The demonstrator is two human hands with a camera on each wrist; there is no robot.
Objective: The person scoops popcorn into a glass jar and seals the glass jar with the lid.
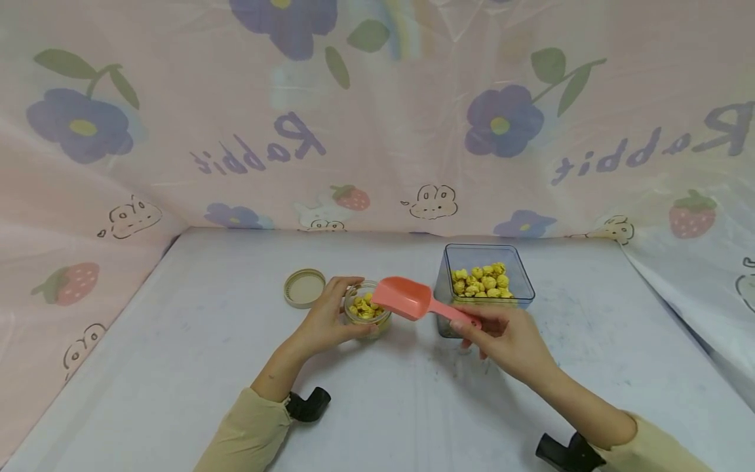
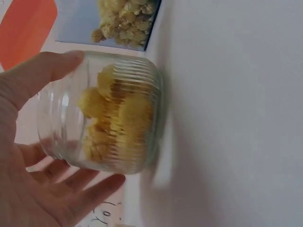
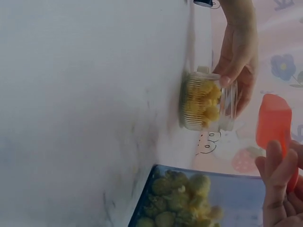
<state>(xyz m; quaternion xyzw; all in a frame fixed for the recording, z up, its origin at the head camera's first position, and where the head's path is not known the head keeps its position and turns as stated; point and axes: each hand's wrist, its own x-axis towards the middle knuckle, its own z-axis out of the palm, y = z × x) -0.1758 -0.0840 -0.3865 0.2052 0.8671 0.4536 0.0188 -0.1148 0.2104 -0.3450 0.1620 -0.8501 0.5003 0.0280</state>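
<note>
One slip of the scoop (image 1: 404, 299) the right hand (image 1: 510, 341) pinches could jolt the jar (image 2: 125, 113) the left hand (image 1: 327, 318) grips, fingers curled.

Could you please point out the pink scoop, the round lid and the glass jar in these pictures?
Pink scoop (image 1: 411, 304): head view, inside its bowl, towards the handle end.
Round lid (image 1: 304, 289): head view, the middle of its flat face.
Glass jar (image 2: 69, 112): left wrist view, its clear wall towards the mouth.
</note>
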